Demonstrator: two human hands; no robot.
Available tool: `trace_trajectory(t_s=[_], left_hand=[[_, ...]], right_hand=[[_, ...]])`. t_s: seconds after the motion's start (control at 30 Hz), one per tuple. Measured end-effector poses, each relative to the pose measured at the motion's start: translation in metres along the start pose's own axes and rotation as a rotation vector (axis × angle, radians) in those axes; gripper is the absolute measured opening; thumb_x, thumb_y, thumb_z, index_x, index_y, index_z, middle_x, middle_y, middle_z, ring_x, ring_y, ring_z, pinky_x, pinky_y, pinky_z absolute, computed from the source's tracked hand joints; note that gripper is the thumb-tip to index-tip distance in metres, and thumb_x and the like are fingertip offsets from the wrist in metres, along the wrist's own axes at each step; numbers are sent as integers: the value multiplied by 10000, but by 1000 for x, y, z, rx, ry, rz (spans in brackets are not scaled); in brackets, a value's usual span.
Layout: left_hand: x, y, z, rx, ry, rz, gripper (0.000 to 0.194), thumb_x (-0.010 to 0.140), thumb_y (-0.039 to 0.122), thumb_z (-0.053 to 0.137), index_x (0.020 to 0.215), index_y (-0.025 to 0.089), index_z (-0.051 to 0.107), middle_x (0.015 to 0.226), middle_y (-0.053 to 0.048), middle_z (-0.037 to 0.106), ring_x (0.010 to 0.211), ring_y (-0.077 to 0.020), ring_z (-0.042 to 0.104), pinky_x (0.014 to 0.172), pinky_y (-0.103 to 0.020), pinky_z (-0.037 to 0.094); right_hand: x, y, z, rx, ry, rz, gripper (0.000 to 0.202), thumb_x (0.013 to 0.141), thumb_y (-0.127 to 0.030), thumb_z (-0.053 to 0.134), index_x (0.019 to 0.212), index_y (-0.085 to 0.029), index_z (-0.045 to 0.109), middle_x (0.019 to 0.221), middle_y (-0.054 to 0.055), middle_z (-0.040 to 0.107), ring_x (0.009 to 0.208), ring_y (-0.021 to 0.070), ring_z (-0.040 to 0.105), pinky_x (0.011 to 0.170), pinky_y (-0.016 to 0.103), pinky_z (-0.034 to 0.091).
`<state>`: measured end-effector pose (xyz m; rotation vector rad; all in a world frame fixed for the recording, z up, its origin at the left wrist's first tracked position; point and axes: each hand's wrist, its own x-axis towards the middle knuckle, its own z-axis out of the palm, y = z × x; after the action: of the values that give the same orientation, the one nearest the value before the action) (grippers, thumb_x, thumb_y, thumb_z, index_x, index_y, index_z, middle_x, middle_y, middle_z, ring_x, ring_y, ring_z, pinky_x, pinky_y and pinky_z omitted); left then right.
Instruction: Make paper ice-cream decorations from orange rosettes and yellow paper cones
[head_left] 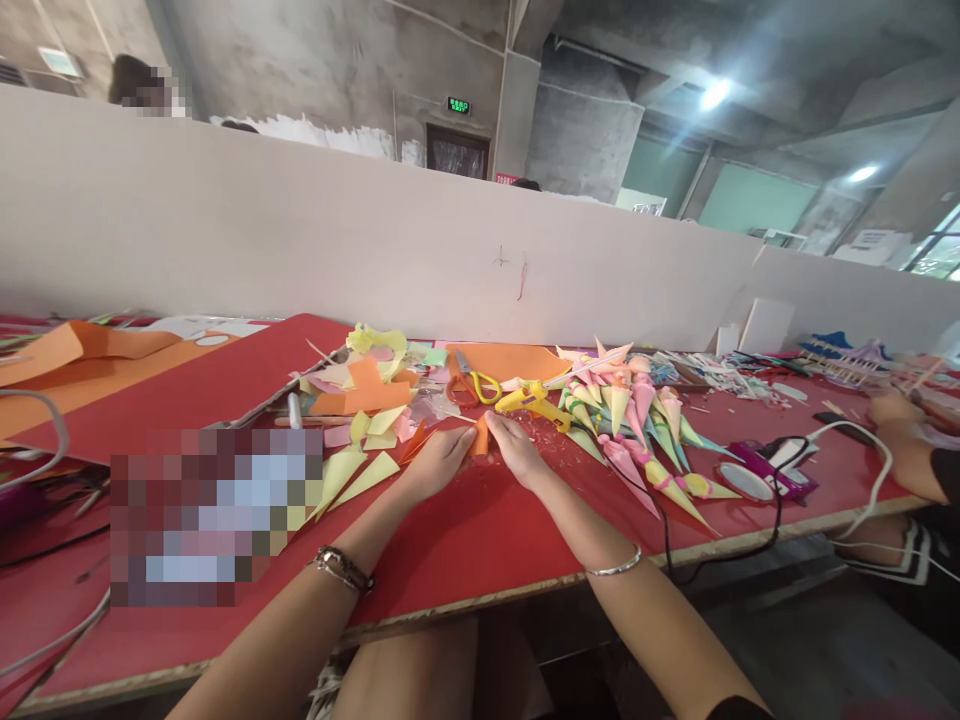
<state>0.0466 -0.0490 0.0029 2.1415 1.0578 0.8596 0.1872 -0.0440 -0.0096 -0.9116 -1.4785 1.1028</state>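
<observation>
A small piece of orange paper [481, 437], seemingly folded or rolled, is held between my two hands above the red tabletop. My left hand [442, 462] has its fingers closed on the paper's left side. From the right, my right hand [514, 450] pinches the same piece. Just beyond my fingers lies a yellow glue gun [534, 400], with yellow-and-orange scissors [472, 382] to its left. Pale yellow paper cones [365, 478] rest near my left hand. Several pastel paper cones [619, 405] are heaped to the right of my right hand.
A white partition [300, 220] stands behind the red table [480, 540]. Paper scraps [367, 385] lie left of centre. A purple packet [772, 470] and a white cable [877, 430] are at right, where another person's hand [896, 408] works. Large orange sheets [90, 350] lie far left.
</observation>
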Motion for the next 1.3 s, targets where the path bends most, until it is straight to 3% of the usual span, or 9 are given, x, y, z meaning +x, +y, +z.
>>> trace_trajectory(t_s=[0.1,0.23,0.57,0.7,0.8,1.13,1.3], left_hand=[[-2,3,-1,-120,-40,-83,478,867,442,203,573,171,466,383,45,434,366,-90,405,462,-218,357],[-3,6,0,-277,-78,-202,472,856,460,202,610,160,471,344,51,447,256,-70,326,330,-196,271],[1,1,3,-360,-97,-189,460,847,449,245,558,157,451,354,41,472,269,-54,379,331,-164,305],[1,-1,6,-285,-36,-205,471,857,417,233,495,172,408,319,53,417,246,-53,353,323,-166,288],[1,0,8,-238,29,-195,479,862,408,215,510,171,435,308,56,403,241,-59,353,327,-172,292],[2,-1,9,-231,55,-237,427,855,375,242,537,176,444,323,58,434,255,-74,392,342,-184,311],[2,-3,7,-214,138,-201,445,846,419,239,531,176,437,333,51,432,269,-75,387,347,-188,313]], right_hand=[[-1,-1,2,40,-112,56,485,694,-680,416,557,-216,453,498,-30,452,446,101,406,440,237,337],[0,1,3,69,-104,77,479,655,-687,464,592,-213,463,504,-38,451,435,95,409,427,230,332],[3,8,2,-96,-56,-5,478,709,-653,407,607,-186,423,506,-55,400,453,77,394,439,207,292],[2,7,2,-157,-27,-33,458,737,-614,407,573,-186,395,481,-60,363,455,73,352,447,211,262],[2,6,2,-177,-75,-31,458,768,-602,360,574,-189,391,471,-58,377,443,75,360,454,215,276],[2,9,3,-246,-67,-28,411,791,-549,376,582,-196,371,450,-65,349,426,75,333,444,215,249],[-1,4,5,-201,-157,-73,388,825,-504,351,591,-195,355,487,-58,377,461,72,362,479,211,287]])
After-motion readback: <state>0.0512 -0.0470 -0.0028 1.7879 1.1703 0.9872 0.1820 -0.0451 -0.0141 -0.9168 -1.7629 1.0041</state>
